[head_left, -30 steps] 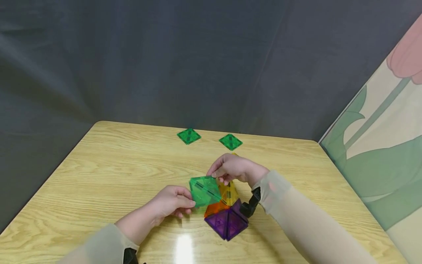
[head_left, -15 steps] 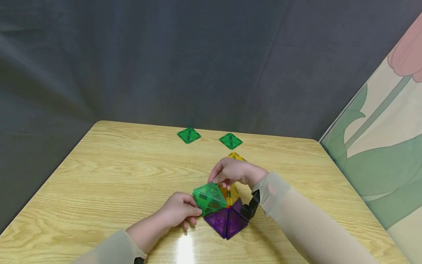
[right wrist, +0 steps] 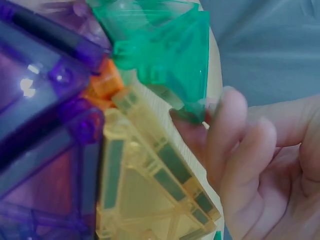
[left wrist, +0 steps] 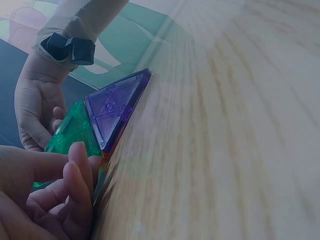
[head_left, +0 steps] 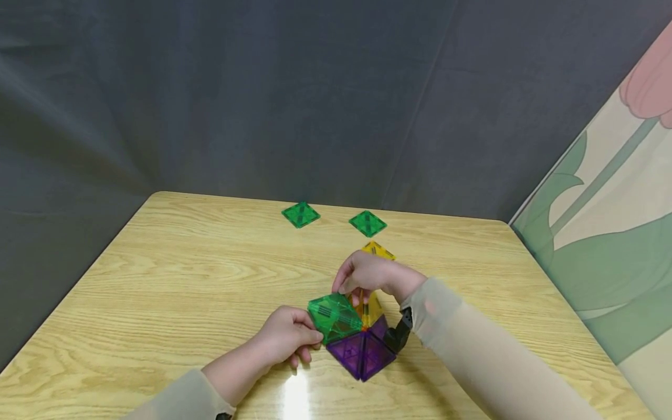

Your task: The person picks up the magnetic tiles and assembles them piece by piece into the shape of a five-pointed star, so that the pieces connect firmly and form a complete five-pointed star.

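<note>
A pair of joined translucent green magnetic tiles point(head_left: 335, 318) sits against a cluster of joined tiles. My left hand point(head_left: 286, 335) pinches its lower left corner. At the upper corner, my right hand point(head_left: 367, 274) holds it by the fingertips. Purple triangular tiles point(head_left: 361, 357) form the near side of the cluster, tilted up from the table in the left wrist view. Yellow tiles point(right wrist: 145, 185) lie on the far side, partly behind my right hand. A bit of an orange tile point(right wrist: 105, 82) shows at the centre; the green pair covers the rest in the head view.
Two green diamond-shaped pieces point(head_left: 301, 214) lie near the table's back edge. A yellow piece point(head_left: 379, 250) lies just beyond my right hand. The wooden table point(head_left: 184, 262) meets a dark curtain point(head_left: 294, 105) behind and a flower-patterned cloth point(head_left: 604, 233) at right.
Both hands have brought the green pair down and slightly right, over the orange tile and against the purple tiles. Over the last half second it has barely moved.
</note>
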Available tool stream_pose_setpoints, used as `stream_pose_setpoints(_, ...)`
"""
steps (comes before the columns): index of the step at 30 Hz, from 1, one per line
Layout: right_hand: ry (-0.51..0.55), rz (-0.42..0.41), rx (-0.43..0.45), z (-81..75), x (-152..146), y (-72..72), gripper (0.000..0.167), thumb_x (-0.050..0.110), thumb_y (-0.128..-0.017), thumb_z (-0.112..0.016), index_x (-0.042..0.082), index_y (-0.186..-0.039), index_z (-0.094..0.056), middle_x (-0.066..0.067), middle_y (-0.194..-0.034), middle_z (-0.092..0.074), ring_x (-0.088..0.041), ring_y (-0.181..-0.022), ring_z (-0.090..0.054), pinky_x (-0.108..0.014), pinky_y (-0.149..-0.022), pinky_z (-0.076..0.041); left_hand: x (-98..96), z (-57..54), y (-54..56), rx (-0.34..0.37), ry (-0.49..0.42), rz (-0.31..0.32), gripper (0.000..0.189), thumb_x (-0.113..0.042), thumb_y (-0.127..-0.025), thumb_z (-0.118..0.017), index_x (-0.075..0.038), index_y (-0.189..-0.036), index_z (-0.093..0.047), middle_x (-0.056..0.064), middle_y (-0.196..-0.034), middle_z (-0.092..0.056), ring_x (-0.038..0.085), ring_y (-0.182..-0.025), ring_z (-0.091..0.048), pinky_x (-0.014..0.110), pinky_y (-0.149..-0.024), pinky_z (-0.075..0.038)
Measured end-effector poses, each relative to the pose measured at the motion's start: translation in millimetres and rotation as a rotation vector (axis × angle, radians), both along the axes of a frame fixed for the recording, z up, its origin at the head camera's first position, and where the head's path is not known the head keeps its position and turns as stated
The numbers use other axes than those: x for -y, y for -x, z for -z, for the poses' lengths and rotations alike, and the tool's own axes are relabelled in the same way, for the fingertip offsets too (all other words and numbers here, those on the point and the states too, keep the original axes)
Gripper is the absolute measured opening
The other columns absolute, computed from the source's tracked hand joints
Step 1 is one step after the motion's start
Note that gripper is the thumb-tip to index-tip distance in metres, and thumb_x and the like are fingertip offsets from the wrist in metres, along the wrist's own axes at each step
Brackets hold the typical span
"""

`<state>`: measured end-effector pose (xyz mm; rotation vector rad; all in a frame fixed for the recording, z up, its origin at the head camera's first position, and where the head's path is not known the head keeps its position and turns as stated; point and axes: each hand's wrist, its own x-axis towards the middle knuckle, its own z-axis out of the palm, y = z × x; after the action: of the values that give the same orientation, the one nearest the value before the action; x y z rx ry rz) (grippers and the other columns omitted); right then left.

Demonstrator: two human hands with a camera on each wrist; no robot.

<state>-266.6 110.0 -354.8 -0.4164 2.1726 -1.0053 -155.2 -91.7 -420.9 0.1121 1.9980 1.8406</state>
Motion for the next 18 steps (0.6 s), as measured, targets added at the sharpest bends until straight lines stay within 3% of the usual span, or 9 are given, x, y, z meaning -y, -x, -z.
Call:
stream_pose_setpoints(12, -0.042, -0.054, 0.014, 3.0, 3.7, -1.9, 0.012, 0.006, -0.096, -0.064, 0.001, -0.094, -0.075, -0.013, -0.085, -0.072, -0.01, -0.041, -0.052, -0.021, -0.042, -0.047, -0.7, -2.0, 0.6, 0.014, 0.004, 0.017, 0.008, -0.002, -0.089, -0.069, 0.004, -0.085, -0.064, 0.01, -0.072, -0.068, 0.01, -0.047, -0.058, 0.019, -0.037, -0.044)
stream_pose_setpoints(18, 0.024, -0.016, -0.015, -1.4, -4.5, 0.2, 0.014, 0.008, -0.096, -0.064, 0.0, -0.098, -0.075, -0.016, -0.088, -0.072, -0.01, -0.041, -0.051, -0.023, -0.043, -0.048, -0.1, -1.0, 2.2, 0.025, 0.031, 0.013, 0.014, -0.009, -0.09, -0.07, 0.002, -0.083, -0.064, 0.01, -0.073, -0.068, 0.01, -0.046, -0.058, 0.02, -0.037, -0.044)
